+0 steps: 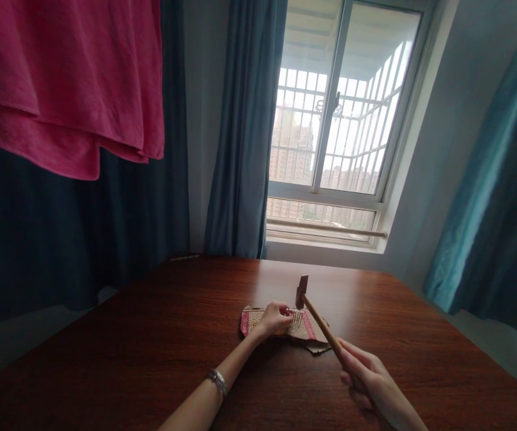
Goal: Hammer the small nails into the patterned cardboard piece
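A small wooden hammer (307, 298) is raised over the table, its handle running down into my right hand (368, 377), which is closed around the handle's end. My left hand (275, 317) rests on a flat piece of patterned cardboard (306, 329) with pink edges, fingers pinched together near a row of thin upright nails (295, 316). The hammer head hangs just above and right of those pinched fingers. A metal bracelet (217, 379) sits on my left wrist.
The dark wooden table (151, 347) stretches toward a window (334, 131) with grilles. Blue curtains (245, 131) hang on both sides. A pink cloth (65, 78) hangs at the upper left. Grey floor shows beside the table's left and right edges.
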Demonstrator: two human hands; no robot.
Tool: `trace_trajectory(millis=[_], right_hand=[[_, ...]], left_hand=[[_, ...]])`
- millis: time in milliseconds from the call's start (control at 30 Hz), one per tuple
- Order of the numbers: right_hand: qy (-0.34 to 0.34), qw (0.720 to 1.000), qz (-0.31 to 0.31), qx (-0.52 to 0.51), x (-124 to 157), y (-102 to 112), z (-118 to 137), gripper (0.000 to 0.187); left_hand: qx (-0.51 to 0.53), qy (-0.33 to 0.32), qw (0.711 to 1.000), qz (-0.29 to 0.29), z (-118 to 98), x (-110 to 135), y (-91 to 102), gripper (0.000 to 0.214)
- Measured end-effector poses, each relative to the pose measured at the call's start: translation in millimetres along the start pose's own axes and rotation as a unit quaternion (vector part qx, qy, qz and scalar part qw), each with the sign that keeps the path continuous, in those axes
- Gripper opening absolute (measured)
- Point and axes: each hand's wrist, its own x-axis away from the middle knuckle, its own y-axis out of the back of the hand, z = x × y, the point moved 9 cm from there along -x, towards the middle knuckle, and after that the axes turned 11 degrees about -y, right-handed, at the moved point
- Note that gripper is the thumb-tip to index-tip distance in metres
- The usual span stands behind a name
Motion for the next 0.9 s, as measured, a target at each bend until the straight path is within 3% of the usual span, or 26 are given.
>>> trace_trajectory(millis=[167,600,900], right_hand=[[-0.006,1.000,-0.026,0.005,-2,6,1,0.068],[0.012,1.000,-0.003,0.019,-2,3,3,0.062],[0.003,1.000,-0.012,0.010,1,0,0,0.064]], left_hand=[[-0.012,0.001,1.000,0.000,-3,-3,-1.2,0.027],[0.007,0.029,1.000,-0.001,-4,-3,-7.5,0.025],[0.022,0.032,0.999,-0.005,8,-4,-11.1,0.022]])
